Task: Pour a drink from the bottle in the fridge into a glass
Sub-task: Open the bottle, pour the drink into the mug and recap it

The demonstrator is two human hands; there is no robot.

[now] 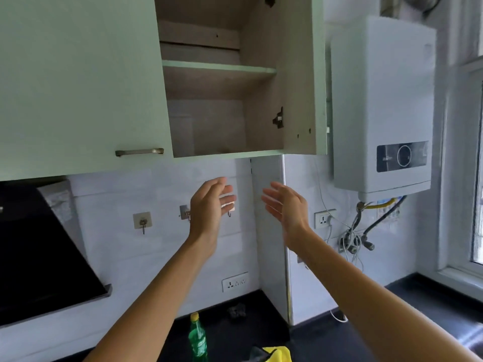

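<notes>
A green plastic bottle with a yellow cap stands upright on the dark counter, below my arms. Both my hands are raised in front of the tiled wall, just under an open wall cabinet whose visible shelves look bare. My left hand and my right hand face each other, fingers straight and spread, holding nothing. No glass is in view.
The cabinet's open door hangs to the right. A white water heater with pipes and cables is on the right wall. A black chimney hood is at the left. A yellow cloth lies by the bottle. A window is at the far right.
</notes>
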